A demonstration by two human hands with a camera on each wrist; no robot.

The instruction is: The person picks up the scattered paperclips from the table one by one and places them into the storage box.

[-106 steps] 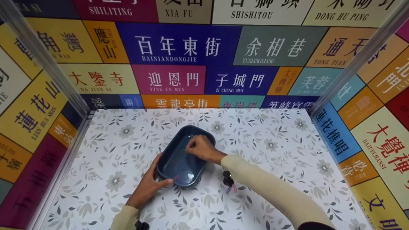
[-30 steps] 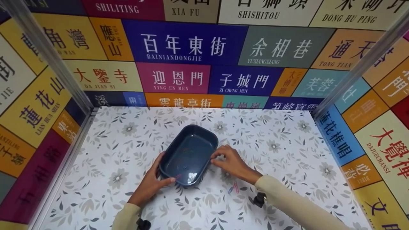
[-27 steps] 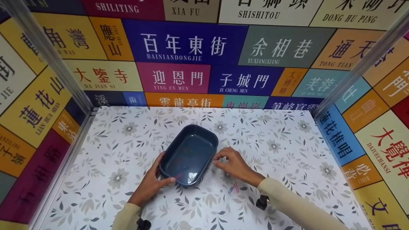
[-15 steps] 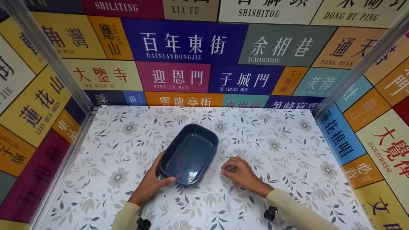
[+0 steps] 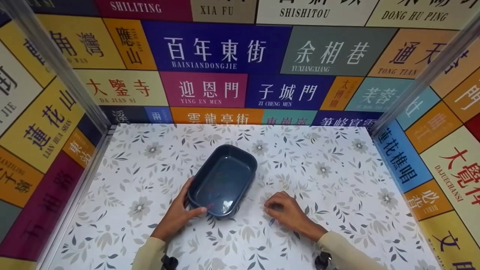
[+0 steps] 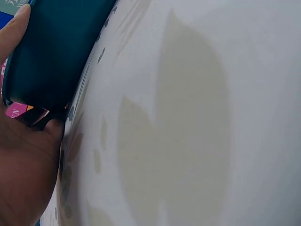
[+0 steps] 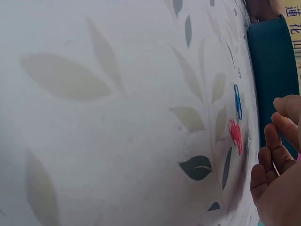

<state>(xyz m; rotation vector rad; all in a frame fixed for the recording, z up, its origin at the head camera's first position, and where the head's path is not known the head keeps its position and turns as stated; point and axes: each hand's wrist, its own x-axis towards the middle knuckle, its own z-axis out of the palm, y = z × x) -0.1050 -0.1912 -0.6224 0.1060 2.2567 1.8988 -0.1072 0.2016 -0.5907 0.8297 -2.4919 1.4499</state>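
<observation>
A dark blue rectangular dish point(image 5: 221, 180) lies at a slant on the flowered tabletop. My left hand point(image 5: 180, 213) grips its near left side, thumb over the rim and fingers along the outer wall. Inside are several thin coloured paper clips, including a pink paper clip point(image 5: 210, 206) near the left thumb. My right hand point(image 5: 287, 212) hovers low to the right of the dish, fingers loosely bent and holding nothing. Below its fingertips a blue paper clip point(image 7: 238, 102) and red-pink paper clips point(image 7: 235, 136) lie on the table; in the head view the hand partly covers them.
The table point(image 5: 131, 180) has a white cover with grey leaves and flowers. Panels with coloured place-name signs point(image 5: 213, 48) stand behind it and along both sides, with clear corner posts point(image 5: 423, 71) between them.
My right hand has gone from inside the dish, out past its right rim, and toward me to the loose paper clips. My left hand has kept its grip on the dish.
</observation>
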